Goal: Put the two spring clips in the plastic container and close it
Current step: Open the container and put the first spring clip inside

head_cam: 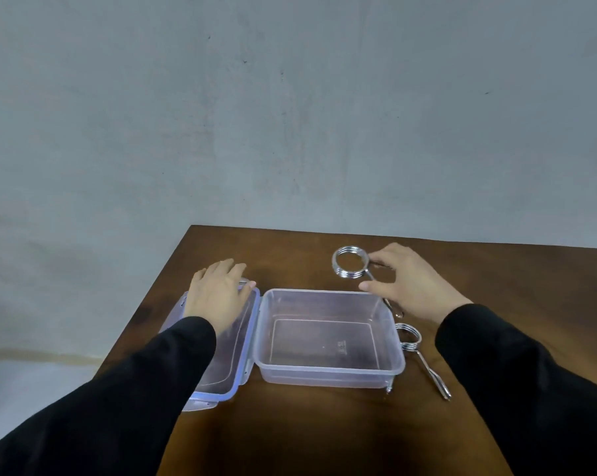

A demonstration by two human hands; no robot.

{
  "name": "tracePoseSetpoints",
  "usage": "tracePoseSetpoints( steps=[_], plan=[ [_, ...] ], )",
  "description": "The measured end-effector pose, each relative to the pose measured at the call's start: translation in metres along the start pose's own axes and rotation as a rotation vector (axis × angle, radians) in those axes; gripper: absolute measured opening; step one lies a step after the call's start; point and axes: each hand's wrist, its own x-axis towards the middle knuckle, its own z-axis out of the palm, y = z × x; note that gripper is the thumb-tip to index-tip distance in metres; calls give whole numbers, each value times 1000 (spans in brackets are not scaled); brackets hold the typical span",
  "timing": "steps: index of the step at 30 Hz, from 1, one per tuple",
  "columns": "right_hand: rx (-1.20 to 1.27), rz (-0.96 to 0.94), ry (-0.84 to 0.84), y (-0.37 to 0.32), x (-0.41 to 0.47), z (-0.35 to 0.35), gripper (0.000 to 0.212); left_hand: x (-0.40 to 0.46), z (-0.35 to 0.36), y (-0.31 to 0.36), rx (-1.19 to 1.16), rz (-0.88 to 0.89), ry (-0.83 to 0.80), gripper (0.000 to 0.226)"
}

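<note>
Right hand (413, 283) at far spring clip (350, 262) — container (331, 371) open.

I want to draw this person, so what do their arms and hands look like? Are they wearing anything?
Both arms wear long black sleeves that reach down to the wrists. The cloth looks plain, with no visible marks or stripes. The left hand and right hand are bare: no gloves, rings or watch that I can see.

Clear plastic container (329, 338) open (empty), two steel spring clips (350, 262) (408, 336) beside it
</note>
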Motion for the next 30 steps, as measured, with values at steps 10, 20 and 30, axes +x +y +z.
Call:
tracePoseSetpoints(
  steps=[10,20,30],
  plan=[
    [-240,-110,-410,-51,12,106,49,-49,59,-34,-105,-78,-193,49],
    [-290,-100,-485,-47,17,133,46,-50,64,-30,-108,-98,-224,55],
    [-261,-131,-476,-46,14,135,46,-49,64,-21,-55,-143,-237,57]
  ],
)
